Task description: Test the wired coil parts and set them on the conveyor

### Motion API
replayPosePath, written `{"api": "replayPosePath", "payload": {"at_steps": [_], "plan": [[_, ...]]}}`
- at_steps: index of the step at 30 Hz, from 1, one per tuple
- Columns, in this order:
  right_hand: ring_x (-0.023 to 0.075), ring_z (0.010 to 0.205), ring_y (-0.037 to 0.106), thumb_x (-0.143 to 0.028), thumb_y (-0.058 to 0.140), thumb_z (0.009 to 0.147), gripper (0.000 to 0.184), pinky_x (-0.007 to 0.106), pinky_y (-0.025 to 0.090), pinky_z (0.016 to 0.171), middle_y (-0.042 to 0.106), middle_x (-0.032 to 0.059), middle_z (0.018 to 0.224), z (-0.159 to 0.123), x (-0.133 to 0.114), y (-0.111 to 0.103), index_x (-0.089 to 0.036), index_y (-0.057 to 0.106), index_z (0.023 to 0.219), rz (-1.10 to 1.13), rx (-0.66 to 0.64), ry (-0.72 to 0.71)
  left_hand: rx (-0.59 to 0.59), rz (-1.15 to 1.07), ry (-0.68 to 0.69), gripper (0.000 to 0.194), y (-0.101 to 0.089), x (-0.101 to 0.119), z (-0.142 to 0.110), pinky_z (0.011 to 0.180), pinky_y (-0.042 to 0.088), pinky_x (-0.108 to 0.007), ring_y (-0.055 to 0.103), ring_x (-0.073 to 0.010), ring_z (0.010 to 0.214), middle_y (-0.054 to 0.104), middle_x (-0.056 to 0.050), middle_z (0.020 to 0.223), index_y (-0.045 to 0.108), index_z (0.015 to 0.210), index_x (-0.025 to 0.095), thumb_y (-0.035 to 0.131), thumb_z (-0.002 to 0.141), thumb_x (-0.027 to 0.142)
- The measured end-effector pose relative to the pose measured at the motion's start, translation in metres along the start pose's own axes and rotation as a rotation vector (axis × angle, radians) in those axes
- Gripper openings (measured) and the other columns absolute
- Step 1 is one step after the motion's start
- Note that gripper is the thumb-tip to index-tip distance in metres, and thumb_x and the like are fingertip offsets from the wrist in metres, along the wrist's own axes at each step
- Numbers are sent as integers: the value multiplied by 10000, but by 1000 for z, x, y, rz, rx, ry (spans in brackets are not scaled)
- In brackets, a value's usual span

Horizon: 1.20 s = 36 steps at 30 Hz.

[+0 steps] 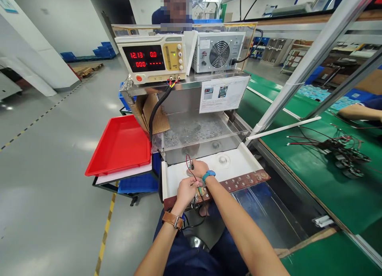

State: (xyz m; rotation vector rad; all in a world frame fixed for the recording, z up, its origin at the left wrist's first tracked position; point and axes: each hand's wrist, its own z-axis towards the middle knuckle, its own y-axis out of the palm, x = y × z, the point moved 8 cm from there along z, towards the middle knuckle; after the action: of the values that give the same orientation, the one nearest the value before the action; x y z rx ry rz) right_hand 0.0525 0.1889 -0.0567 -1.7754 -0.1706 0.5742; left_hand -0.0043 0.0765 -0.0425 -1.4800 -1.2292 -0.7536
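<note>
My left hand (pixel 185 193), with a brown strap on its wrist, is closed in a pinch on a thin wire (pixel 195 178) over the front edge of a white tray (pixel 244 158). Just beside its fingertips is a small green connector (pixel 200 191) with a dark cable running down from it. My right hand (pixel 199 168), a blue band at its wrist, is closed round a small dark part (pixel 191 164) above the tray. A red wire loop (pixel 187 158) rises from that part; its details are too small to make out. A brown strip with metal studs (pixel 247 180) lines the tray's front.
A power supply (pixel 176 71) with red digits stands on the shelf beside a grey fan-cooled unit (pixel 205 65). A red bin (pixel 119 148) sits at left. On the green belt (pixel 301 164) at right lie wired parts (pixel 343 148). A person (pixel 158 17) is behind; another's arm (pixel 358 112) shows at right.
</note>
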Motion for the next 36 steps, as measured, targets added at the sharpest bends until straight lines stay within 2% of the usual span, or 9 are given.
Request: {"api": "replayPosePath", "payload": {"at_steps": [8, 16, 26, 36], "plan": [[240, 940, 645, -511, 579, 825, 424, 287, 399, 733, 706, 89, 1008, 3, 4, 5, -195, 553, 1108, 13, 12, 9, -41, 28, 21, 187, 4, -4, 5, 808, 529, -285, 720, -199, 875, 781, -83, 877, 718, 943, 177, 593, 834, 265], [237, 938, 646, -525, 580, 827, 419, 282, 390, 723, 708, 76, 993, 1, 3, 1, -207, 561, 1099, 24, -1, 33, -45, 38, 3, 208, 4, -9, 7, 801, 521, -276, 716, -196, 858, 781, -77, 886, 717, 950, 180, 588, 830, 290], [242, 908, 660, -478, 605, 799, 381, 279, 377, 689, 717, 76, 947, -2, -5, -6, -199, 572, 1057, 33, 19, 26, -22, 44, 13, 192, 0, 0, 1, 765, 502, -256, 714, -189, 815, 780, -45, 844, 719, 885, 201, 567, 804, 285], [238, 868, 672, -431, 611, 785, 332, 277, 376, 666, 723, 78, 910, -4, -10, -8, -194, 574, 1014, 41, 68, 1, -8, 11, 21, 196, -2, -2, 1, 739, 495, -278, 712, -214, 784, 774, -36, 806, 705, 816, 211, 575, 760, 347]]}}
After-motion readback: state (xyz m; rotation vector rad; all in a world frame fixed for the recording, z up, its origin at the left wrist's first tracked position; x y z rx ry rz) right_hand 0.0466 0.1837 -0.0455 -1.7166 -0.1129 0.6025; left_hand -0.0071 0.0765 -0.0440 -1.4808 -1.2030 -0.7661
